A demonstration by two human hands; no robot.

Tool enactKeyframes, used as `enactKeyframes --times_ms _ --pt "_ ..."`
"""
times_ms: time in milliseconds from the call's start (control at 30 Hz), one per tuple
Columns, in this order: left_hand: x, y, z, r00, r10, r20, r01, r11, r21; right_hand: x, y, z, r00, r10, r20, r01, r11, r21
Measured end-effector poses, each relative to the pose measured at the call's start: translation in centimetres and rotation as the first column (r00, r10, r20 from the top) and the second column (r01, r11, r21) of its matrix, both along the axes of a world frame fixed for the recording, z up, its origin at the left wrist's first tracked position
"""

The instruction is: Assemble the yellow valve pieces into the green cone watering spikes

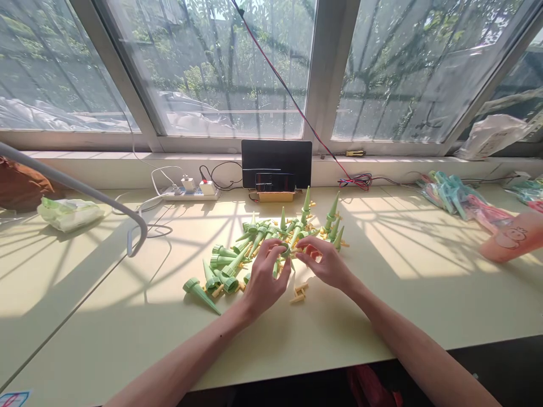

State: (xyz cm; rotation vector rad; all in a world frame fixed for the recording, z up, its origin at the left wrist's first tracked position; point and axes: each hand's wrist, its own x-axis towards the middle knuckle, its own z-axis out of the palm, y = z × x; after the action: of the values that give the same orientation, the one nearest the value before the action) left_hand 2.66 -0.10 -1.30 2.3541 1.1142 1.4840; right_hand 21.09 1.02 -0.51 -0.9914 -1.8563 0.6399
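Observation:
My left hand (267,280) is closed around a green plastic watering spike (285,250), whose wide ring end shows between the thumb and fingers. Close beside it, my right hand (326,264) has its thumb and fingertips pinched together at the spike's side. Whatever is in that pinch is too small to make out. Behind and left of the hands lies a heap of similar green spikes (231,265), mixed with small yellow valve pieces. A few spikes with yellow pieces on them stand point-up (333,212) at the right. Some loose yellow valves (299,293) lie between my forearms.
Against the window ledge stand a dark tablet (276,155) and a phone. A power strip (190,193) with cables is left of them. A grey curved tube (106,198) crosses the left side. At right are an orange cup (513,237) and bagged coloured pieces (449,192).

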Motion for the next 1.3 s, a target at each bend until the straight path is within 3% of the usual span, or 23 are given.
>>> enactKeyframes --times_ms 333,1000,1300 --pt "-0.04 0.22 -0.26 1.000 0.007 -0.026 -0.008 0.999 -0.042 0.00 -0.01 0.01 1.000 -0.006 -0.001 0.006 1.000 0.007" --pt "0.02 0.02 -0.19 1.000 -0.009 0.000 0.009 0.999 0.038 -0.06 -0.12 0.22 0.998 0.049 0.026 -0.047 0.997 -0.062" --pt "-0.02 0.02 -0.19 1.000 -0.011 -0.002 0.011 0.999 0.034 -0.05 0.14 -0.16 0.997 0.001 0.080 0.002 0.999 -0.040"
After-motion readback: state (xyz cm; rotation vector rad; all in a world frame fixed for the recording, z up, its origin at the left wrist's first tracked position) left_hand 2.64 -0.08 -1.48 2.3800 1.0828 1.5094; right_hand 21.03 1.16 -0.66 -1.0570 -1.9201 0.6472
